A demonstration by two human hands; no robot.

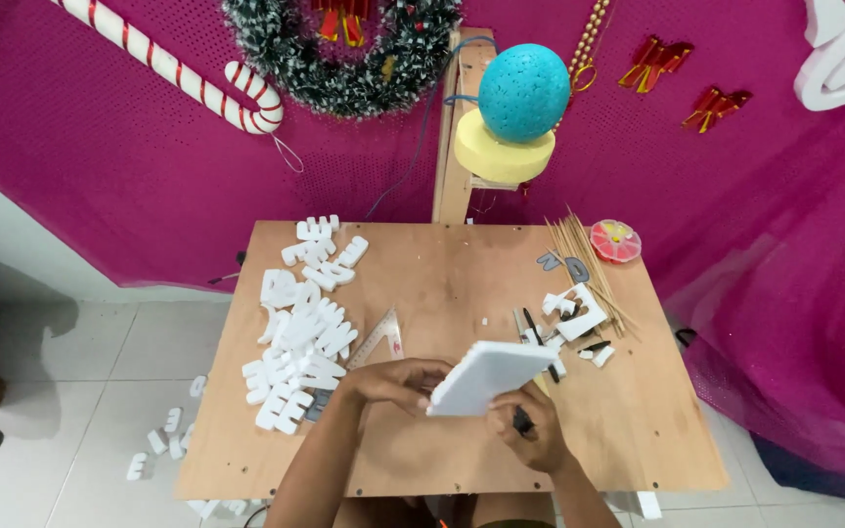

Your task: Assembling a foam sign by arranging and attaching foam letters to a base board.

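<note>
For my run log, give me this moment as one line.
left hand: holds white foam block | right hand: dark pen | table: foam letters

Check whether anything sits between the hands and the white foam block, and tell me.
Nothing visible does. The left hand already grips the white foam block by its left edge, and the right hand, which also holds a dark pen, supports it from below. The block is lifted above the wooden table.

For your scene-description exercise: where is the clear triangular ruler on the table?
In the head view, the triangular ruler lies flat mid-table, just right of the white foam letters and above the left hand.
</note>
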